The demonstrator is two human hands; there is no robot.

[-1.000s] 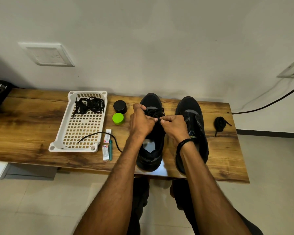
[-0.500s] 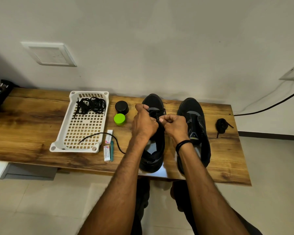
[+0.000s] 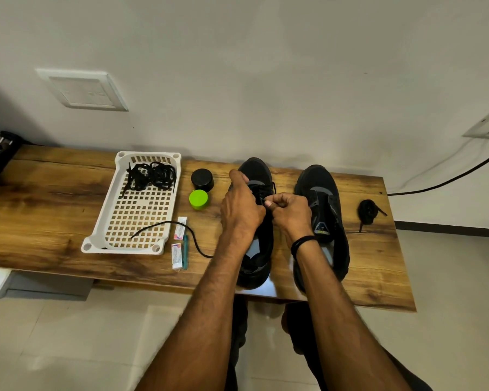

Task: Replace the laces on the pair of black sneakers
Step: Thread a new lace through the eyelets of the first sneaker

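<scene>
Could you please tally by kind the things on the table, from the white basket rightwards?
Black sneakers: 2
White basket: 1
Black laces, tangled, loose, coiled: 3
Round tubs, black, green: 2
Small cartons: 2
Teal pen: 1
Total: 11

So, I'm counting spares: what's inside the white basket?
A tangled bundle of black laces lies at the basket's far end; one loose lace trails out over the near right rim. How many laces the tangle holds is hidden.
</scene>
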